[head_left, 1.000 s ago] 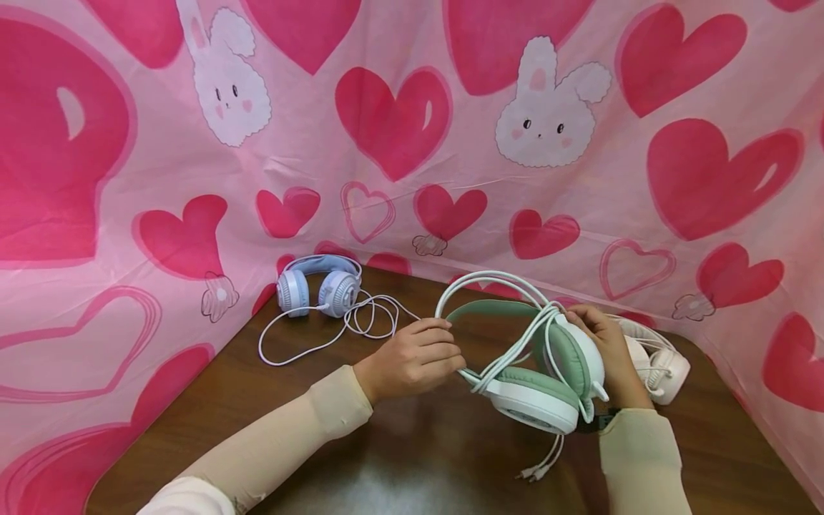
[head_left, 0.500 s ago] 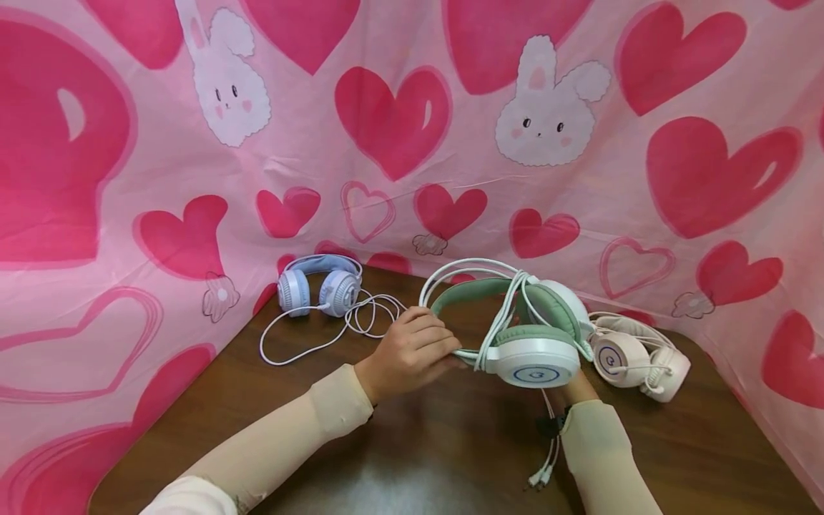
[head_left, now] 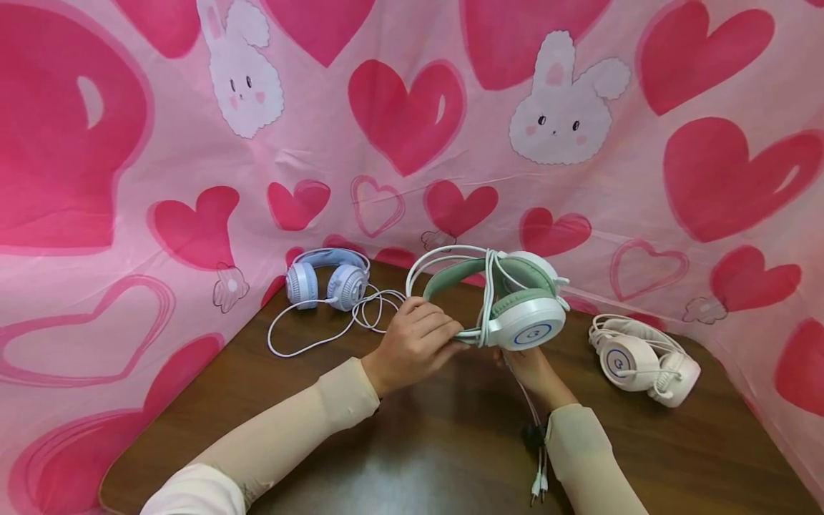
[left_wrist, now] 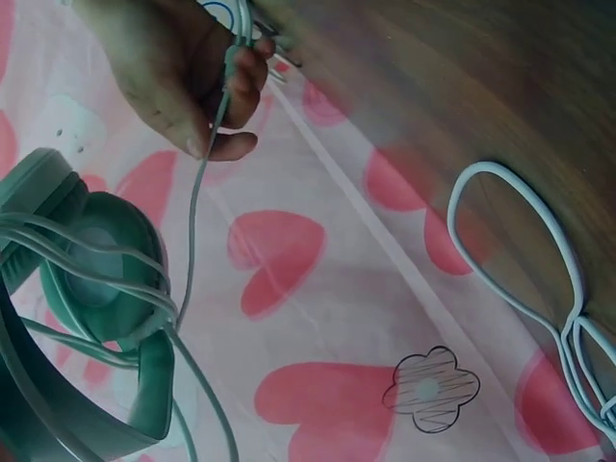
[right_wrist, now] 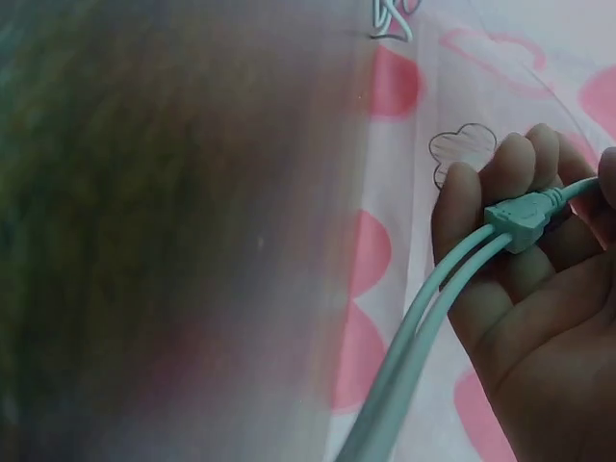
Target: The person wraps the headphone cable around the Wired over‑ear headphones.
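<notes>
The green-and-white headphones [head_left: 531, 325] were held raised over the middle of the table [head_left: 418, 465], between the lavender headphones [head_left: 347, 287] and the cream headphones [head_left: 624, 361]. The left hand [head_left: 415, 343] was clamped on the headband [head_left: 450, 275]. The right hand [head_left: 531, 368], below the ear cups, had its fingers curled around the cord [left_wrist: 197, 202] at the splitter [right_wrist: 520, 221]. The 2 plugs [head_left: 538, 486] hung free near the right sleeve [head_left: 579, 443].

The step in hand was judged to be cord management: loops [head_left: 487, 300] lay around the headband, with a free length in the right hand. Whether the cord was being wound on or off could not be determined. The next move appeared to call for a steady left grip while the right hand guided the free length around the headband, keeping the plugs from snagging.

In the head view, the right fingers were hidden behind the near ear cup, and the left fingertips were hard to make out. In the right wrist view, the thumb was cut off at the edge, and a blurred surface filled the left side.
</notes>
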Demonstrator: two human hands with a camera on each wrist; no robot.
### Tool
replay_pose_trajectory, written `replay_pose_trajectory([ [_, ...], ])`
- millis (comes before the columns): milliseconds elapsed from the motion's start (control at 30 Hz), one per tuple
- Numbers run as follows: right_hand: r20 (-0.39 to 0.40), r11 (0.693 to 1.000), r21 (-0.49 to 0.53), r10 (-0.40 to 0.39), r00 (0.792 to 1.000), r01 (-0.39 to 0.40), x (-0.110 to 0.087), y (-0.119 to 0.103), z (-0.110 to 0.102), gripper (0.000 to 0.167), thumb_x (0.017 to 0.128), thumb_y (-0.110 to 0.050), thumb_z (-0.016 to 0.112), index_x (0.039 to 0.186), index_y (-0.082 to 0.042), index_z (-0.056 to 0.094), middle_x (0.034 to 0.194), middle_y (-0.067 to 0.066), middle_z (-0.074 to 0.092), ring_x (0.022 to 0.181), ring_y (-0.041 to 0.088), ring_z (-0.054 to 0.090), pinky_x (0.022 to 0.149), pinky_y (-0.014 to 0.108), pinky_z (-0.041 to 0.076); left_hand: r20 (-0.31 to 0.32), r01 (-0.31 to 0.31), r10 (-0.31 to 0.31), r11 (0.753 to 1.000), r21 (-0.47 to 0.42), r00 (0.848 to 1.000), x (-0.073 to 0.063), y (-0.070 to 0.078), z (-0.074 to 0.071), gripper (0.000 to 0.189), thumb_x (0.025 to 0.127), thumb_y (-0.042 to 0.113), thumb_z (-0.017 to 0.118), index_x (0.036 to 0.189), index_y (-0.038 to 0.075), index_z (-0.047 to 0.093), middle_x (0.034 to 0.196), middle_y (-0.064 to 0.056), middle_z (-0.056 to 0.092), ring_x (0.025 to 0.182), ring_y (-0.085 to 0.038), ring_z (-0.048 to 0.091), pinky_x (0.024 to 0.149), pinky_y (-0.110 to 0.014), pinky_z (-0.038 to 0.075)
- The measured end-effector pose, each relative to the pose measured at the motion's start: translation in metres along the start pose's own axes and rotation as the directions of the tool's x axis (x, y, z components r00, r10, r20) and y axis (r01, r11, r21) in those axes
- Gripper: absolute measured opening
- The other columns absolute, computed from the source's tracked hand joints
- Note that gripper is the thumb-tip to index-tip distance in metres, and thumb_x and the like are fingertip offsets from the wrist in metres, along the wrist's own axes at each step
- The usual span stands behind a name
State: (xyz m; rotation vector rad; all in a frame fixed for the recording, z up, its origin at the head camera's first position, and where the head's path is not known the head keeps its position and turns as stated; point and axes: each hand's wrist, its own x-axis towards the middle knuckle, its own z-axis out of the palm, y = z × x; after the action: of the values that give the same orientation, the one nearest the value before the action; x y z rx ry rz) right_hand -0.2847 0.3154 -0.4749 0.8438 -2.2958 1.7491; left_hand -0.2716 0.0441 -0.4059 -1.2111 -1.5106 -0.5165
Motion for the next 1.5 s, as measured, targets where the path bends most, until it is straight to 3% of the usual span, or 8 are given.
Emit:
replay_pose_trajectory([
  [67, -0.046, 0.982, -0.169, 0.073, 0.996, -0.08, 0.0, -0.008, 0.005, 0.026, 0.104, -0.009, 0.044, 0.087, 0.009, 0.052, 0.074, 0.014, 0.055, 0.063, 0.024, 0.056, 0.057, 0.036, 0.053, 0.002, 0.006, -0.006, 1.0, 0.008, 1.0, 0.0, 0.0, 0.0, 0.025, 0.077, 0.026, 0.083, 0.092, 0.008, 0.073, 0.087, 0.0, 0.07, 0.082, -0.017, 0.062, 0.08, -0.037, 0.046],
  [200, -0.052, 0.945, -0.188, 0.262, 0.964, -0.267, 0.0, -0.011, 0.011, 0.022, 0.103, -0.007, 0.045, 0.093, 0.012, 0.053, 0.077, 0.02, 0.055, 0.064, 0.032, 0.059, 0.059, 0.045, 0.055, 0.007, 0.016, -0.016, 0.999, 0.031, 1.0, -0.001, -0.001, 0.001, 0.022, 0.08, 0.025, 0.08, 0.092, 0.008, 0.072, 0.087, 0.0, 0.069, 0.082, -0.017, 0.062, 0.08, -0.038, 0.046],
  [300, -0.015, 0.92, -0.226, 0.324, 0.946, -0.319, 0.001, -0.011, 0.017, 0.026, 0.103, -0.015, 0.047, 0.103, 0.01, 0.055, 0.078, 0.015, 0.056, 0.062, 0.029, 0.061, 0.057, 0.042, 0.056, 0.01, 0.022, -0.023, 0.998, 0.061, 1.0, -0.001, -0.001, 0.0, 0.021, 0.081, 0.025, 0.079, 0.092, 0.008, 0.072, 0.087, -0.001, 0.069, 0.082, -0.018, 0.062, 0.079, -0.038, 0.046],
  [533, 0.086, 0.923, -0.312, 0.262, 0.961, -0.223, 0.004, -0.017, 0.031, 0.027, 0.103, -0.02, 0.049, 0.113, 0.004, 0.056, 0.076, 0.012, 0.057, 0.056, 0.025, 0.061, 0.05, 0.037, 0.054, 0.008, 0.039, -0.04, 0.995, 0.096, 0.999, -0.002, -0.003, 0.0, 0.022, 0.081, 0.025, 0.079, 0.092, 0.007, 0.072, 0.086, -0.002, 0.069, 0.082, -0.019, 0.062, 0.078, -0.038, 0.045],
  [733, 0.135, 0.922, -0.339, 0.245, 0.96, -0.188, 0.006, -0.025, 0.042, 0.022, 0.101, -0.015, 0.053, 0.114, 0.003, 0.055, 0.074, 0.009, 0.057, 0.054, 0.022, 0.06, 0.049, 0.039, 0.054, 0.012, 0.054, -0.056, 0.992, 0.111, 0.998, -0.003, -0.005, 0.001, 0.022, 0.082, 0.025, 0.079, 0.092, 0.008, 0.072, 0.085, -0.001, 0.068, 0.082, -0.019, 0.062, 0.077, -0.037, 0.046],
  [1000, 0.172, 0.915, -0.366, 0.246, 0.954, -0.17, 0.007, -0.036, 0.054, 0.021, 0.098, -0.009, 0.057, 0.118, 0.0, 0.055, 0.076, 0.006, 0.057, 0.056, 0.018, 0.06, 0.052, 0.036, 0.054, 0.039, 0.05, -0.056, 0.991, 0.126, 0.998, -0.007, -0.007, 0.003, 0.021, 0.082, 0.025, 0.077, 0.093, 0.008, 0.072, 0.086, -0.001, 0.068, 0.082, -0.019, 0.062, 0.078, -0.037, 0.045],
  [1200, 0.187, 0.906, -0.403, 0.219, 0.958, -0.128, 0.009, -0.043, 0.058, 0.023, 0.101, -0.016, 0.054, 0.119, -0.002, 0.053, 0.076, 0.003, 0.058, 0.057, 0.015, 0.059, 0.055, 0.032, 0.053, 0.057, 0.04, -0.05, 0.987, 0.157, 0.997, -0.011, -0.011, 0.006, 0.018, 0.084, 0.024, 0.075, 0.093, 0.008, 0.071, 0.085, -0.001, 0.067, 0.082, -0.019, 0.062, 0.078, -0.037, 0.045],
  [1500, 0.17, 0.911, -0.381, 0.234, 0.957, -0.155, 0.008, -0.05, 0.064, 0.031, 0.1, -0.018, 0.055, 0.125, 0.0, 0.05, 0.075, 0.005, 0.059, 0.058, 0.019, 0.059, 0.056, 0.037, 0.053, 0.086, 0.035, -0.051, 0.984, 0.174, 0.995, -0.017, -0.016, 0.009, 0.019, 0.084, 0.024, 0.076, 0.092, 0.008, 0.072, 0.085, -0.001, 0.068, 0.081, -0.019, 0.061, 0.078, -0.037, 0.046],
])
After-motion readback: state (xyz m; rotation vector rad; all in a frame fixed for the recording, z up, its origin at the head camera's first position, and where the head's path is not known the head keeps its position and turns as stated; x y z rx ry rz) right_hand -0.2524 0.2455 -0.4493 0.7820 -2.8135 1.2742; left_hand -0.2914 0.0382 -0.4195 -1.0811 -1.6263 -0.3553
